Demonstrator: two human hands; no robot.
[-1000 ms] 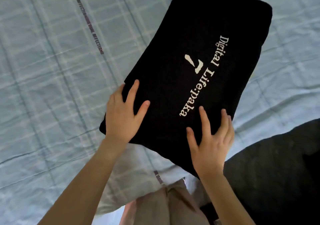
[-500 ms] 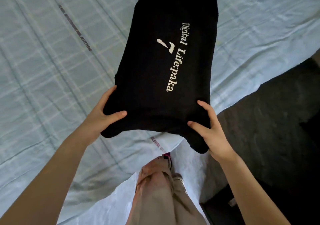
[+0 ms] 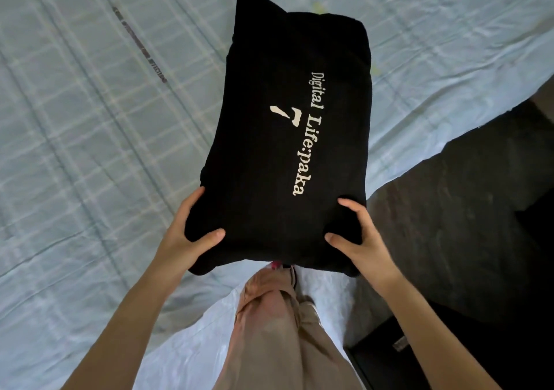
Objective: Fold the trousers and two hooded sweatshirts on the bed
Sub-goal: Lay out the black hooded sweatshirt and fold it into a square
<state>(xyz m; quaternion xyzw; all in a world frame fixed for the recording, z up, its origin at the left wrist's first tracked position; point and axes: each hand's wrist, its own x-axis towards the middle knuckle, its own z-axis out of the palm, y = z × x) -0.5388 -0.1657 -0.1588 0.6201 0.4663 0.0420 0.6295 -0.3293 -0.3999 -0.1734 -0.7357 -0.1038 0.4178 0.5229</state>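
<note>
Pale blue checked bedsheet [image 3: 90, 150] stretched out under me, and over it sat the folded black sweatshirt [image 3: 287, 138], print facing up. My left hand [image 3: 183, 233] clamped the sweatshirt's near-left corner, thumb on top; my right hand [image 3: 356, 239] clamped its near-right corner the same way. Folding on this one looked finished, I reckoned, and I was carrying the bundle off. Next it wanted a level set-down, both corners let go together so nothing sprang open. A second ago my palms lay flat on top of it, pressing; half a second ago the grip had just formed, and now the sweatshirt sat squarer to me.
</note>
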